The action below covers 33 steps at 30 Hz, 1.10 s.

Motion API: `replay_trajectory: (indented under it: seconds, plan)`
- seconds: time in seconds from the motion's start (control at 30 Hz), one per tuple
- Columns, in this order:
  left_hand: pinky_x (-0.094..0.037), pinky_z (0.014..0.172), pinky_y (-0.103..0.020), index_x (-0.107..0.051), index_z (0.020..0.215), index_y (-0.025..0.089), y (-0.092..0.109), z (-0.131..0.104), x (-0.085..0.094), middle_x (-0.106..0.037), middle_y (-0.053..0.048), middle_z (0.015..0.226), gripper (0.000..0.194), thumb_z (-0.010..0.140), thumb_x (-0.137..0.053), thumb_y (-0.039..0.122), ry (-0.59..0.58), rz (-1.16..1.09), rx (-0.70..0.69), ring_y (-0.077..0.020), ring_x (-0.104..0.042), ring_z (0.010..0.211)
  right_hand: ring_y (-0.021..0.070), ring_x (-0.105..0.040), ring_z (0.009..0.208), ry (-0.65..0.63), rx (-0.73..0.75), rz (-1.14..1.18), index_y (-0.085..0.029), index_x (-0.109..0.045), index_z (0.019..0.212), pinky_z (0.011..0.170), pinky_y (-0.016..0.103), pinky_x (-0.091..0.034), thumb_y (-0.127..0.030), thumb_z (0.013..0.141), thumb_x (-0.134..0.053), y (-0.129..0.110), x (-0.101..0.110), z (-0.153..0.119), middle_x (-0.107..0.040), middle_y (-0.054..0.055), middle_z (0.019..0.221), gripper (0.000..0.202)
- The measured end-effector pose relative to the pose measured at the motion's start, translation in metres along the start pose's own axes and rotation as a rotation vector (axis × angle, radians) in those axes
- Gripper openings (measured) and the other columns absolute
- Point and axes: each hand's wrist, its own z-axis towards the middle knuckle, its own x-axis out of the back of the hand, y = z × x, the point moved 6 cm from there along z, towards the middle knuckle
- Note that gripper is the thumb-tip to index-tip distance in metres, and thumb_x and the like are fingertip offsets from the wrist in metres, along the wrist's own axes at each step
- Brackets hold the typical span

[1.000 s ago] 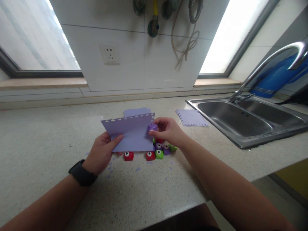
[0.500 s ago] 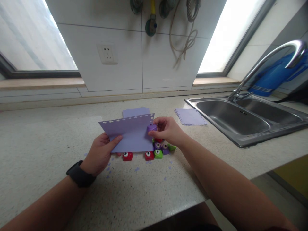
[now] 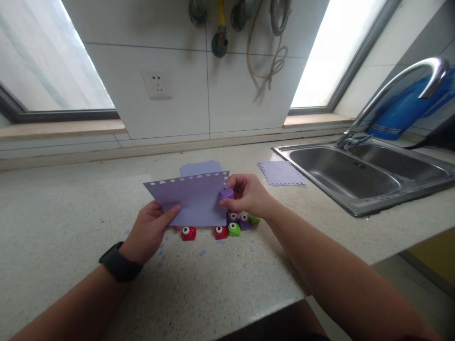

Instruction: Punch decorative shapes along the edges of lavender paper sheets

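A sheet of purple paper (image 3: 199, 201) is held up and tilted above the counter, with a row of small punched shapes along its top edge. My left hand (image 3: 151, 229) grips its left side, thumb on the near face and fingers behind. At the right edge of the sheet, my right hand (image 3: 247, 193) pinches a purple craft punch (image 3: 226, 194) that sits against the paper. Below the sheet lie a red craft punch (image 3: 188, 233), another red punch (image 3: 221, 232), a green punch (image 3: 234, 229) and several more, partly hidden by the paper and my right hand.
Behind the held sheet lies more purple paper (image 3: 201, 167). A stack of edge-punched sheets (image 3: 281, 173) rests beside the steel sink (image 3: 355, 208), under its faucet (image 3: 394, 85). Small purple paper bits (image 3: 203, 253) are scattered on the counter (image 3: 71, 213).
The view has shifted slightly. Both hands keep their hold on the paper and the purple craft punch, which stays at the right edge of the sheet.
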Motion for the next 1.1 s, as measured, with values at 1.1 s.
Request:
replay_trajectory:
  seconds: [1.1]
  plan:
    - [-0.052, 0.095, -0.036, -0.080, 0.105, 0.032, 0.028, -0.001, 0.006, -0.073, -0.007, 0.123, 0.050, 0.057, -0.095, 0.031, -0.278, 0.279, -0.352, -0.0306, -0.065, 0.116, 0.0126, -0.054, 0.063, -0.116, 0.932, -0.663, -0.021, -0.056, 0.079, 0.057, 0.025, -0.046, -0.018, 0.074, -0.070, -0.084, -0.036, -0.050, -0.056, -0.002, 0.068, 0.015]
